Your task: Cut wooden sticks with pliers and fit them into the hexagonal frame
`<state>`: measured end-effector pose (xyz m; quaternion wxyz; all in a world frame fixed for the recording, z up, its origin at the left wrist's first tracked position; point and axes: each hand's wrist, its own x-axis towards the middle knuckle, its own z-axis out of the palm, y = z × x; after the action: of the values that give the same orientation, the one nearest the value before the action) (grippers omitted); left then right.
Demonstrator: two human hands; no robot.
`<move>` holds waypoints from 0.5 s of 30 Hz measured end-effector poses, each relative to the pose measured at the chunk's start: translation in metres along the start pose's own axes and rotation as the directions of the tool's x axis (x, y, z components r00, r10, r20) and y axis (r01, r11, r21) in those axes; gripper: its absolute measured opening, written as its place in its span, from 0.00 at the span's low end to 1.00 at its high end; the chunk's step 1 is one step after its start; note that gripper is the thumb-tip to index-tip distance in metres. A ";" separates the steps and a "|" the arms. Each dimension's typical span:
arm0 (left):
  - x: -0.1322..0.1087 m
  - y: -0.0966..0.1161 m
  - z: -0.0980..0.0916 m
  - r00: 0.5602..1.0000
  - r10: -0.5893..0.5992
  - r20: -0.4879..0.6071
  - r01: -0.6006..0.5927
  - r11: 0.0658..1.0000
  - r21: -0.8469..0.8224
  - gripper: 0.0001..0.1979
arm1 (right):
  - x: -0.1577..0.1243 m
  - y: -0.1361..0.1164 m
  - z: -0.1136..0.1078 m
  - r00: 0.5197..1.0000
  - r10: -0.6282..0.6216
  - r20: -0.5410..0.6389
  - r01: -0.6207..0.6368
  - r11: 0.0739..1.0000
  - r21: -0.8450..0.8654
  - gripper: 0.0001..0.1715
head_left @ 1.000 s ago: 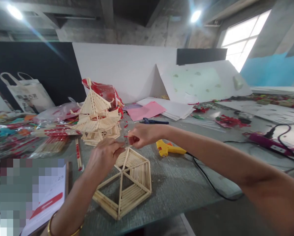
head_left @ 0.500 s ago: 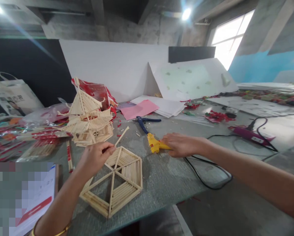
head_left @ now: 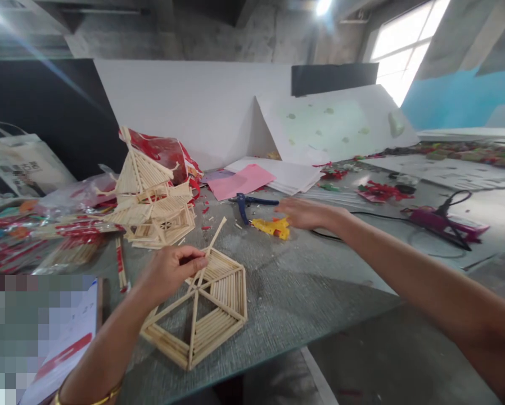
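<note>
My left hand (head_left: 174,270) pinches a thin wooden stick (head_left: 216,236) between thumb and fingers, its free end pointing up and away. Below that hand lies a flat, many-sided frame of wooden sticks (head_left: 219,332); spokes divide it, and some sections are filled with parallel sticks. My right hand (head_left: 301,212) stretches over the table, slightly blurred, with its fingers extended at the handle end of the blue-handled pliers (head_left: 258,201). Just in front of those fingers a yellow glue gun (head_left: 273,227) rests on its side. Whether the fingertips touch the pliers is unclear.
A tiered stick pagoda (head_left: 147,191) stands at the back left, beside bagged sticks (head_left: 73,253). Pink paper (head_left: 242,181) and white sheets lie behind the pliers. A black cord (head_left: 374,215) and a purple tool (head_left: 446,222) are on the right. The table's front edge is close.
My right hand has moved the yellow glue gun away from me, let it go and shifted toward the pliers. My left hand has moved slightly right with the stick.
</note>
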<state>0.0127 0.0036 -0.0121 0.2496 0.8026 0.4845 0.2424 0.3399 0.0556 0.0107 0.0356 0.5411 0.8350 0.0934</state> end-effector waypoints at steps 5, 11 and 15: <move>-0.003 0.005 0.001 0.991 0.008 0.134 0.005 0.996 -0.091 0.12 | 0.008 -0.041 -0.016 0.991 -0.076 -0.113 0.074 0.997 -0.018 0.16; -0.008 0.019 0.002 0.935 0.013 0.354 -0.005 1.000 -0.023 0.10 | -0.001 -0.057 -0.006 0.856 -0.016 -0.517 0.091 0.988 0.121 0.14; -0.009 0.022 0.005 0.933 0.055 0.355 -0.070 0.997 0.031 0.10 | -0.011 -0.066 -0.003 0.782 -0.060 -0.620 0.273 0.928 0.254 0.12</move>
<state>0.0266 -0.0140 -0.0027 0.3075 0.8533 0.4111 0.0913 0.2848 0.0187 0.0005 -0.3141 0.4041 0.8513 0.1156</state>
